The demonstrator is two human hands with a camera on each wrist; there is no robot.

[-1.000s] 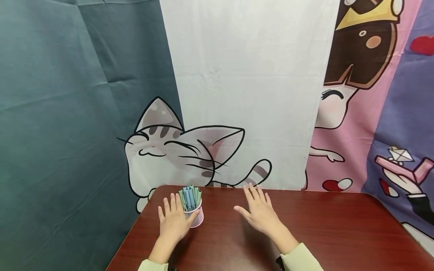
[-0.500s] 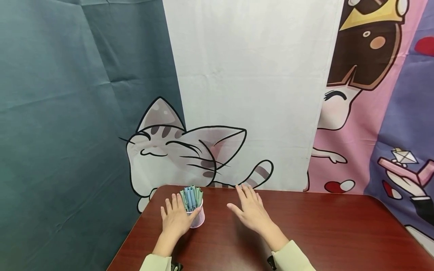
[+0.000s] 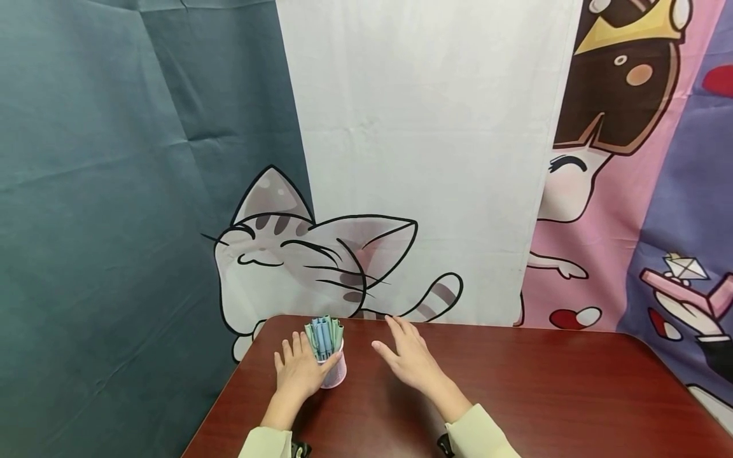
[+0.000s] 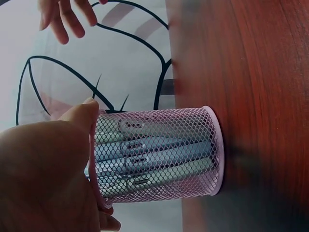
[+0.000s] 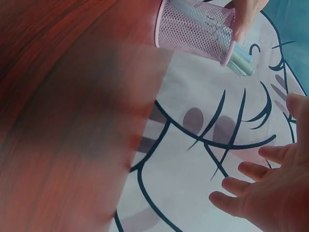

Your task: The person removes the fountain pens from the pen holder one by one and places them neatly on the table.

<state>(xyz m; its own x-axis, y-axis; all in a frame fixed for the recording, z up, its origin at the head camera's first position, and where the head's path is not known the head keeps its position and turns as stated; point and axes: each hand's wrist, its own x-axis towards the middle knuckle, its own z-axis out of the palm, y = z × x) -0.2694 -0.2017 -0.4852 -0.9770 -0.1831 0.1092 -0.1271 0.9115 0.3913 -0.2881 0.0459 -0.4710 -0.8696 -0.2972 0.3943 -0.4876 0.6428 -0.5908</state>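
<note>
In the head view a pink mesh pen cup stands upright on the table, holding several blue and green pens. My left hand is at its near left side, fingers straight and spread, thumb reaching across the front of the rim. The left wrist view has the mesh cup sideways, with the left thumb at the rim; the palm hides part of the pen tops. My right hand hovers to the right of the cup, apart from it, fingers extended and holding nothing.
The reddish-brown wooden table spreads to the right of the hands. Behind its back edge hangs a cloth backdrop with a printed cat. A dark teal cloth hangs to the left.
My right hand has moved left, nearer the pen cup, and its fingers have drawn closer together. The left hand stays beside the cup. The head view has shifted slightly.
</note>
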